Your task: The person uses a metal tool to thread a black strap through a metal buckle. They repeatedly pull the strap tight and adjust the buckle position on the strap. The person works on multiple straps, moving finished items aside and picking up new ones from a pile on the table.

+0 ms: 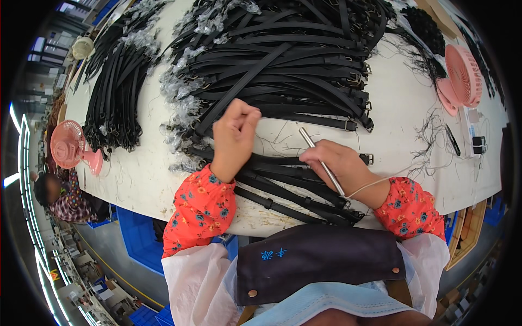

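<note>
Right hand (340, 163): fingers closed round a slim metal rod (331, 177), pen-fashion, tilted, upper end leaning away and to the left. A pale cord (375, 183) near its lower end; whether the two join, too small to tell. Left hand (235, 136): fingers curled in tight; can't tell if anything is pinched in them. A black strap (280, 160) crosses the worktop (402, 130) left to right, partly hidden by both my hands, a buckle (370, 159) showing just past the right. More loose straps (272, 203) nearer me; large heap (283, 70) beyond, clear plastic film (185, 92) bunched along its left.

On handling, my judgement: hold the rod lightly, fingers back from the upper tip in case it is hot or sharp. One strap at a time, steadied flat by the left fingers, so the tip touches nothing by accident. Let the cord trail right, off the buckle, where it could snag. Thread scraps (427, 136) lie about; best brushed off the leather-like face.
</note>
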Demonstrator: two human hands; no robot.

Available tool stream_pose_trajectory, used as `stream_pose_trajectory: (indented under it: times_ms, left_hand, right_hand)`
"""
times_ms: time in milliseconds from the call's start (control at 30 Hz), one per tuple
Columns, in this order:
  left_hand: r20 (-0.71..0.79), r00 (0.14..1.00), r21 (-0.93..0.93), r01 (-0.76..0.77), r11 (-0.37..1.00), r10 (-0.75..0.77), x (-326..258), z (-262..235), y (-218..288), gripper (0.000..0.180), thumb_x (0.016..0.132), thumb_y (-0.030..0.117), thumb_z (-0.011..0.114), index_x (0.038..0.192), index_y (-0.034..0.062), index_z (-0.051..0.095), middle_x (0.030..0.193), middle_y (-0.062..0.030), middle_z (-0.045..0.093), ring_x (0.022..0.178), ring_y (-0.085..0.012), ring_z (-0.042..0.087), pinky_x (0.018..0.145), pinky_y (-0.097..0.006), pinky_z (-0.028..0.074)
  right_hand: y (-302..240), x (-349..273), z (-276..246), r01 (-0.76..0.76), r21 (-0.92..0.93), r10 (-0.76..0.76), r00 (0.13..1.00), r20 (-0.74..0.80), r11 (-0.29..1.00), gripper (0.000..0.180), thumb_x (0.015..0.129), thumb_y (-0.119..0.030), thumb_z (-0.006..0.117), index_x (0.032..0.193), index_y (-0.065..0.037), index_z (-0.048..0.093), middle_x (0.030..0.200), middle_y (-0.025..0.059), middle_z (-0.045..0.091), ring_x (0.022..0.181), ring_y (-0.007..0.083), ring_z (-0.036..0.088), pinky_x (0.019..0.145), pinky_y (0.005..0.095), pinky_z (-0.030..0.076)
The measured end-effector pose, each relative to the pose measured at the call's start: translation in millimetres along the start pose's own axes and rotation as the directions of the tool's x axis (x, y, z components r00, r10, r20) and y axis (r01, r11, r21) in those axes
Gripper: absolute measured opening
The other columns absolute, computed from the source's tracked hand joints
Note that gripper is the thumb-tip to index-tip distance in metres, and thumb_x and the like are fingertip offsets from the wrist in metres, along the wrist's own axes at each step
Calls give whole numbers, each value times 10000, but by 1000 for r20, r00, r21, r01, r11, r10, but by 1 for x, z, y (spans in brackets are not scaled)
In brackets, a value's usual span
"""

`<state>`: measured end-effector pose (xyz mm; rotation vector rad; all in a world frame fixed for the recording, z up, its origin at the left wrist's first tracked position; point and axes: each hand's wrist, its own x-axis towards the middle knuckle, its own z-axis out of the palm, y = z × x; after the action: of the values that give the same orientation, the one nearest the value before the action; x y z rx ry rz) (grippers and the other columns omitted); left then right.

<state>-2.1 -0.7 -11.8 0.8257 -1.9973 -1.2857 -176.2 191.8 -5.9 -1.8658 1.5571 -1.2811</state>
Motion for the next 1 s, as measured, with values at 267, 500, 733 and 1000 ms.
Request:
stream_pose_trajectory:
  times_ms: [267, 500, 733, 1000]
  left_hand:
    - [-247, 964, -362, -188, 913, 100, 22, -57, 15, 97, 1064, 119, 587, 1091, 25, 586, 621, -5, 508, 476, -84, 445, 480, -239, 421]
    - [-281, 951, -270, -205, 941, 126, 33, -95, 2, 133, 1058, 148, 608, 1084, 22, 578, 618, -2, 509, 476, -90, 463, 468, -249, 380]
    - [-252, 957, -37, -159, 987, 145, 38, -100, -10, 160, 1066, 144, 569, 1145, 6, 586, 798, -63, 664, 671, -111, 581, 654, -243, 459]
    - [235, 883, 377, -469, 799, 407, 6, -38, 44, 245, 917, -46, 658, 1152, 19, 672, 1201, -129, 701, 1129, -264, 659, 968, -356, 501]
  right_hand:
    - [9, 0, -3, -33, -15, 33, 999, 33, 999, 351, 850, 70, 656, 1167, -74, 617, 841, 79, 597, 713, 257, 620, 670, 353, 517]
    - [3, 0, -2, -64, -31, 66, 997, 44, 997, 258, 914, 47, 625, 1151, -55, 622, 906, 139, 632, 786, 327, 650, 695, 396, 529]
    - [-1, -4, -18, 115, -350, -118, 993, 14, 930, 234, 897, -1, 658, 1123, -61, 641, 1006, 129, 685, 900, 338, 674, 779, 421, 549]
    - [-5, -58, -80, -1, -469, -22, 999, -44, 883, 310, 821, -11, 770, 1100, -90, 660, 1112, 88, 721, 978, 316, 675, 847, 397, 553]
